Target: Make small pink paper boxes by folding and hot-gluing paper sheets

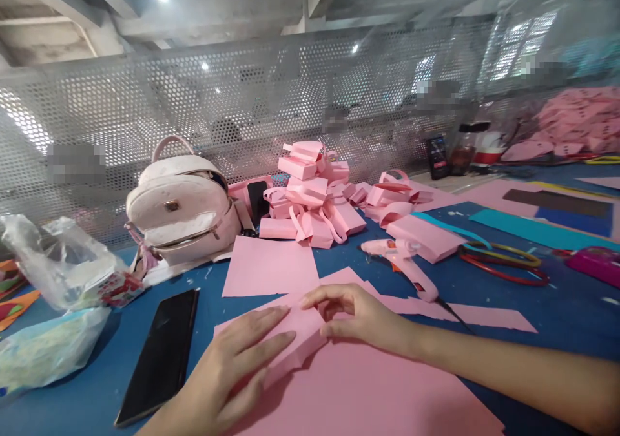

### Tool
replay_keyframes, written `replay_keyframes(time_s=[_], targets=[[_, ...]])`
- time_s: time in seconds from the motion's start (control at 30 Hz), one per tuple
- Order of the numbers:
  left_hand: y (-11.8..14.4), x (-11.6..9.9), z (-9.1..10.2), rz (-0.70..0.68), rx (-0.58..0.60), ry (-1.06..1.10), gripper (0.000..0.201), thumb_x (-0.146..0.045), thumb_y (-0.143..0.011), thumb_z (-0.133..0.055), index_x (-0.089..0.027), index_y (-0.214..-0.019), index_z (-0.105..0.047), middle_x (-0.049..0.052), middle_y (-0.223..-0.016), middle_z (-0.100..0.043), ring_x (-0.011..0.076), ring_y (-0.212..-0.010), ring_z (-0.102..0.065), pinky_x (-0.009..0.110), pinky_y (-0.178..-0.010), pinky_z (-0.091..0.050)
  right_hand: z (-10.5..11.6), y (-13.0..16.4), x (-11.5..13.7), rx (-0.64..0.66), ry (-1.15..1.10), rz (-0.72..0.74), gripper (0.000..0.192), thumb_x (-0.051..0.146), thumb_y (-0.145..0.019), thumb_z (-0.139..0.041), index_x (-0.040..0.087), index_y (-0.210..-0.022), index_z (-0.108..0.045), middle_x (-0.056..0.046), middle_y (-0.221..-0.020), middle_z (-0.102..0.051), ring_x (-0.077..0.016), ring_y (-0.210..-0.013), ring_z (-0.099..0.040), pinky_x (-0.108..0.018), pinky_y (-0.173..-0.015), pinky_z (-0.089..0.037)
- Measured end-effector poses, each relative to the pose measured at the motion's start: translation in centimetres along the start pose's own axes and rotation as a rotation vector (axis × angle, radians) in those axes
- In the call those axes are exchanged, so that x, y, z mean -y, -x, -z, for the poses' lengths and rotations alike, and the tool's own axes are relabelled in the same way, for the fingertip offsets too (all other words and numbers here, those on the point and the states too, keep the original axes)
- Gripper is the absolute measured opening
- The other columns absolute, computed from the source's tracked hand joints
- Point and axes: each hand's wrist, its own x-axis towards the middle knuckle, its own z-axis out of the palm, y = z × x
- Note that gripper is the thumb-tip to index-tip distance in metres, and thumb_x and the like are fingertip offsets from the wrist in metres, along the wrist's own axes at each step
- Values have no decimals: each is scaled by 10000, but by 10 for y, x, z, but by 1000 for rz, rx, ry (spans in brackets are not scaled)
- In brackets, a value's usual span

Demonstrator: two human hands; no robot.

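In the head view, my left hand [237,352] lies with outstretched fingers across a folded pink paper piece [307,340]. My right hand [356,313] pinches that piece at its right end, thumb below and fingers on top. Beneath both hands spreads a large pink sheet [372,391]. Just beyond them lie another flat pink sheet [271,266] and a pink paper strip [489,316]. A pink glue gun [404,258] rests on its side past my right hand, its black cord trailing toward my forearm.
Pink paper boxes with handles [314,194] are piled at the back. A white backpack [181,207], black phone [162,358] and plastic bags [53,352] stand or lie left. Coloured rings [504,265] and a blue strip [542,228] lie right. A perforated metal screen [271,100] closes off the back.
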Motion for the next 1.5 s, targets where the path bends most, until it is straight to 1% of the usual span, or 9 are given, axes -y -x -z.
replay_keyframes(time_s=[0.37, 0.5, 0.63, 0.87, 0.97, 1.1, 1.2, 1.3, 1.5], targets=[[-2, -6, 0, 105, -14, 13, 449, -303, -1028, -467, -252, -1474, -461, 84, -1438, -605, 205, -1320, -581, 308, -1050, -516, -4, 6, 10, -11, 84, 43, 431, 390, -810, -790, 219, -1195, -700, -77, -1179, -675, -187, -903, -628, -306, -782, -538], [-3, -9, 1, 63, -8, -62, 433, -283, -1029, -451, -236, -1457, -497, 117, -1460, -578, 237, -1314, -587, 340, -1032, -539, -6, 7, 14, -15, 127, 134, 309, 433, -925, -671, 230, -1152, -726, -73, -1220, -687, -227, -1083, -621, -367, -956, -480], [-4, -10, 1, -16, 12, -107, 436, -287, -1017, -497, -212, -1446, -514, 160, -1448, -581, 282, -1281, -611, 424, -1018, -553, -10, 8, 16, -20, 191, 164, 288, 411, -921, -682, 224, -1135, -726, -79, -1199, -696, -230, -1057, -633, -374, -928, -495], [-12, -14, 21, 148, 252, 320, 815, -399, -878, -732, -302, -1567, -308, 126, -1620, -329, 323, -1453, -386, 476, -1109, -447, -8, 8, 16, -50, 206, 183, 274, 392, -956, -636, 222, -1158, -712, -90, -1243, -684, -244, -1172, -614, -412, -1022, -470], [-14, -18, 25, 193, 229, 393, 838, -298, -863, -760, -353, -1562, -300, 95, -1626, -321, 312, -1475, -334, 510, -1130, -408, -7, 5, 15, -106, 177, 148, 310, 412, -944, -648, 203, -1166, -703, -103, -1226, -694, -247, -1138, -645, -418, -1011, -494], [-10, -30, 5, 275, 114, 326, 1093, -306, -706, -895, -408, -1570, -233, 99, -1640, -291, 376, -1476, -302, 577, -1121, -396, -11, 6, 16, -45, 134, 122, 292, 382, -911, -691, 196, -1134, -716, -97, -1188, -711, -231, -1066, -679, -392, -973, -529], [-3, -44, -23, 497, 28, 395, 1454, -297, -562, -969, -353, -1599, 49, 187, -1638, -264, 428, -1444, -350, 568, -1027, -516, -15, 8, 18, 6, 137, 140, 240, 293, -900, -693, 211, -1123, -727, -76, -1151, -722, -214, -1031, -682, -364, -934, -548], [0, -56, -45, 552, -44, 445, 1509, -256, -588, -946, -292, -1575, 196, 230, -1633, -237, 440, -1458, -324, 557, -1034, -522, -18, 9, 18, 33, 139, 158, 240, 234, -887, -679, 214, -1122, -725, -67, -1139, -724, -209, -1015, -681, -366, -926, -550], [-5, -68, -56, 667, -59, 452, 1549, -412, -541, -957, -297, -1566, 199, 219, -1647, -131, 478, -1501, -187, 652, -1119, -384, -23, 10, 17, 40, 149, 189, 205, 239, -901, -667, 189, -1097, -699, -64, -1088, -699, -181, -957, -662, -334, -886, -541]])
